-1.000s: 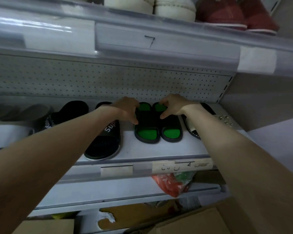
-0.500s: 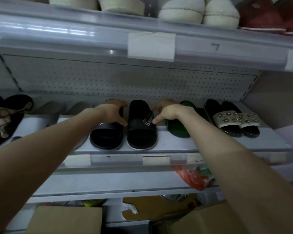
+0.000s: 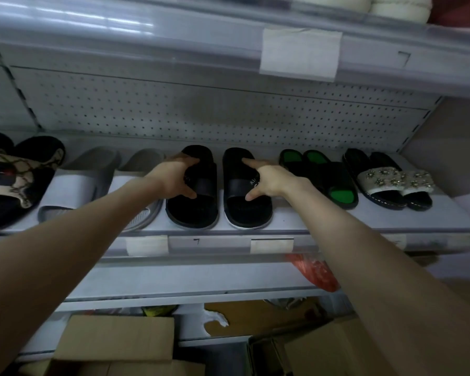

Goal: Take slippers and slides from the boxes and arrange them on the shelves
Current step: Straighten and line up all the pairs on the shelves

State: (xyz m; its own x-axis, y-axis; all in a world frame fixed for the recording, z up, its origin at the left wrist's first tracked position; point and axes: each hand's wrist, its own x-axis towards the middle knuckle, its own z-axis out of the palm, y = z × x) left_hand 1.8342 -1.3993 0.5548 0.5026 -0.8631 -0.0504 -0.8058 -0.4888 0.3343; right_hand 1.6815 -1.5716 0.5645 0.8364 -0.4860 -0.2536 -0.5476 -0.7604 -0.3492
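l hand [image 3: 174, 180] grips left black slide [image 3: 198, 210] by the strap, r hand [image 3: 269, 179] pinches strap of right black slide [image 3: 244, 210]. both flat on mid shelf [image 3: 296, 221]. white strap print half hidden, unreadable. rail tag [image 3: 197, 241] below reads "7".

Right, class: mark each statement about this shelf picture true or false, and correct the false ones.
1. The left hand holds the left black slide and the right hand holds the right black slide. True.
2. The green-insole slides sit left of the two black slides. False: they sit to the right, between them and the jewelled sandals.
3. Both black slides are lifted clear of the shelf. False: both rest on it.
4. The grey slides lie just left of the black slides. True.
5. A cardboard box stands below the shelves. True.
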